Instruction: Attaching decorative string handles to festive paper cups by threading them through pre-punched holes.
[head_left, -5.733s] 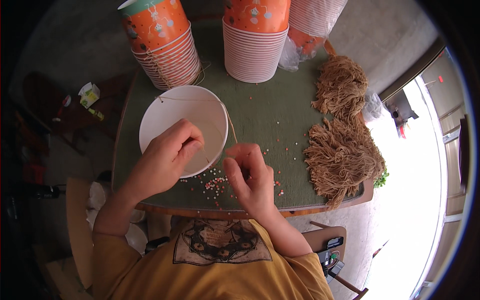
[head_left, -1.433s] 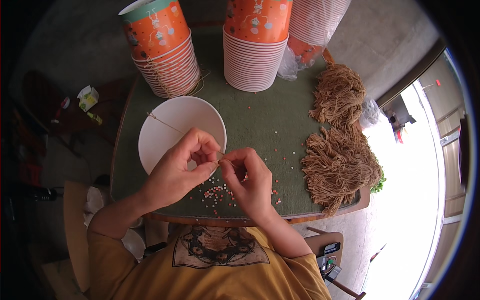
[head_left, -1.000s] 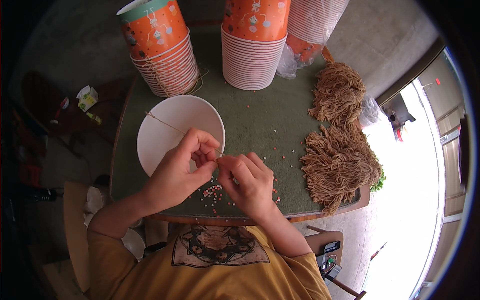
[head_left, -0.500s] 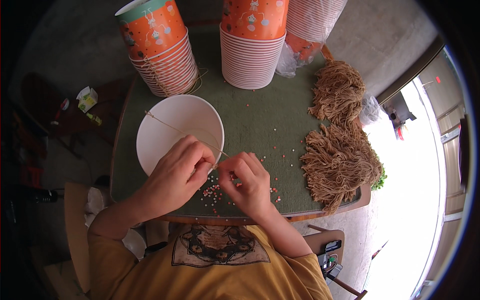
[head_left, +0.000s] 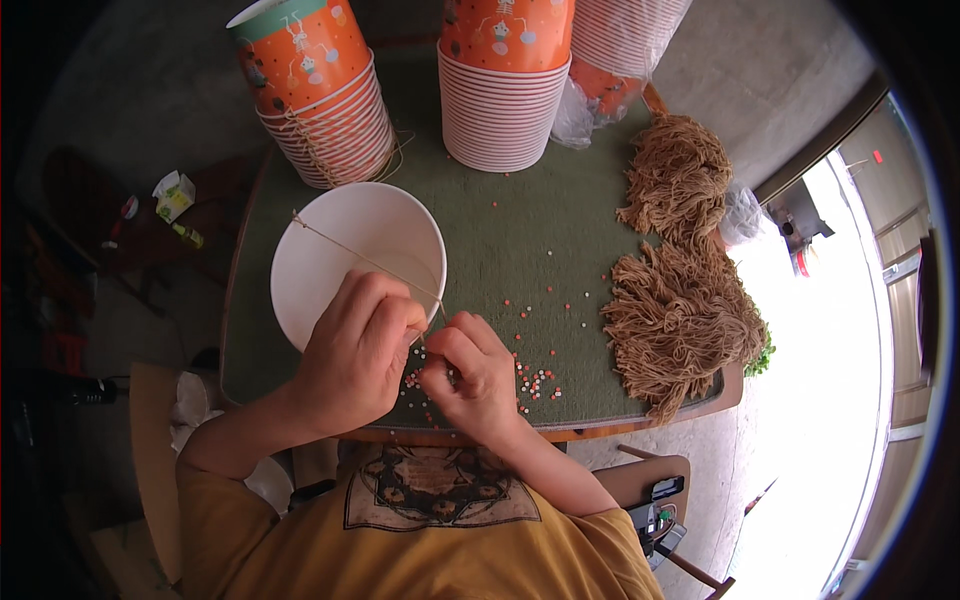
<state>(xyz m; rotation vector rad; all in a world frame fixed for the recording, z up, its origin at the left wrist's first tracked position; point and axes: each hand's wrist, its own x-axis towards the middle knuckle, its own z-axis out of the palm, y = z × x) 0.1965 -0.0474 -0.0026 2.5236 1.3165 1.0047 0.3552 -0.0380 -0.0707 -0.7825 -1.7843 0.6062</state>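
A green-topped table (head_left: 560,250) stood on a grey concrete floor, bright daylight flooding the right side. Close to the table's near edge, the left hand (head_left: 355,350) was closed in a pinch on a thin tan string (head_left: 360,258) that ran taut across the white paper cup (head_left: 358,262) lying open-mouthed toward the camera. The right hand (head_left: 475,375) sat just beside the left, fingers curled shut over the scatter of small red and white beads (head_left: 535,380); whether it held a bead could not be told. Behind the white cup rose two stacks of orange printed cups (head_left: 325,95). Right of the white cup lay bundles of tan cut string (head_left: 680,310)
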